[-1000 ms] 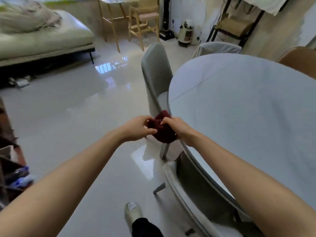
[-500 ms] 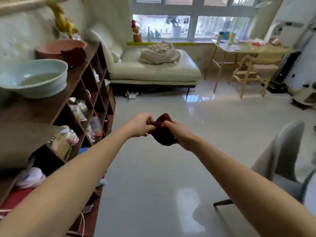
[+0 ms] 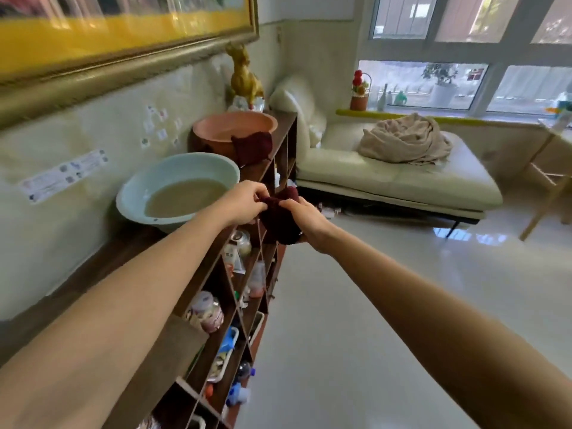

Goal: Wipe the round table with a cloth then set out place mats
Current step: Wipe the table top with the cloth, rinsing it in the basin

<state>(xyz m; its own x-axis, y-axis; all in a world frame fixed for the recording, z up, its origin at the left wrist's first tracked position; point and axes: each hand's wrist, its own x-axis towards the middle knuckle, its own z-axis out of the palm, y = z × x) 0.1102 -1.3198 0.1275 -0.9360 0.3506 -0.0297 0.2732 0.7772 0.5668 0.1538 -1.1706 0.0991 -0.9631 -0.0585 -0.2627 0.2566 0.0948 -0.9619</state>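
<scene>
While the dark red cloth is pinched between the curled fingers of the left hand and right hand, it is held above the shelf unit. It is probably best rinsed and wrung over the pale basin of murky water beyond, so that drips are kept off the floor.

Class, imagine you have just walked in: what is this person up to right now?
A person holds a dark red cloth bunched between both hands: the left hand pinches its upper edge and the right hand grips its side. They stand at a wooden shelf unit, beside a pale green basin of murky water. A second dark red cloth hangs over a terracotta basin. No round table is in view.
</scene>
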